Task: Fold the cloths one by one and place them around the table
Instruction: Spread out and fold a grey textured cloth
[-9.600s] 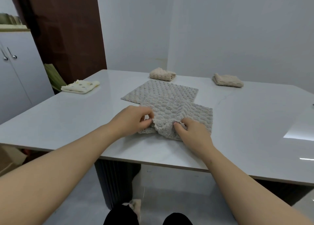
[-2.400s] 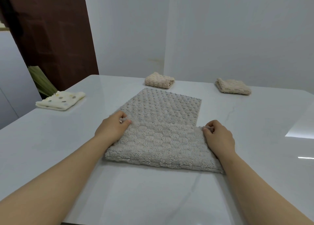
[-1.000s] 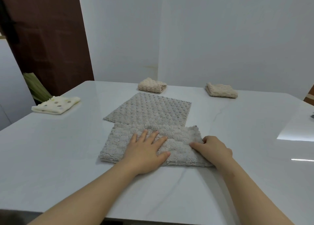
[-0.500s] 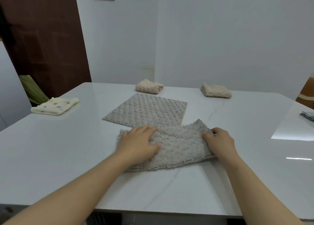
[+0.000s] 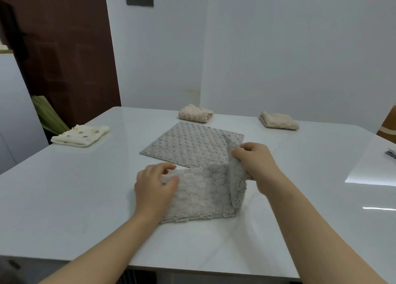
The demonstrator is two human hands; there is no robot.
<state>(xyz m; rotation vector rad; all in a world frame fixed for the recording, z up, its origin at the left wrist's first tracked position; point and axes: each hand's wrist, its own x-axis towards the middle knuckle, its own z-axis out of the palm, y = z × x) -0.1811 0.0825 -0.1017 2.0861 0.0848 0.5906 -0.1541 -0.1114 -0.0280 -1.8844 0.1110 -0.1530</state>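
Observation:
A fluffy grey cloth (image 5: 201, 194), folded into a strip, lies near the front of the white table (image 5: 75, 189). My left hand (image 5: 155, 188) presses flat on its left half. My right hand (image 5: 256, 162) grips the cloth's right end and holds it raised and turned over toward the left. Behind it a second grey dotted cloth (image 5: 192, 147) lies spread flat. Three folded cloths sit around the table: a cream spotted cloth (image 5: 80, 134) at the left edge, a beige cloth (image 5: 196, 113) at the far middle and another beige cloth (image 5: 278, 120) at the far right.
White walls stand close behind the table. A dark brown door and a white cabinet (image 5: 12, 112) are on the left, with green leaves (image 5: 48, 112) between them. A grey item (image 5: 391, 153) lies at the table's right edge.
My right hand has lifted the grey cloth's right end off the table and swung it up toward the left. My left hand has stayed pressing on the left half.

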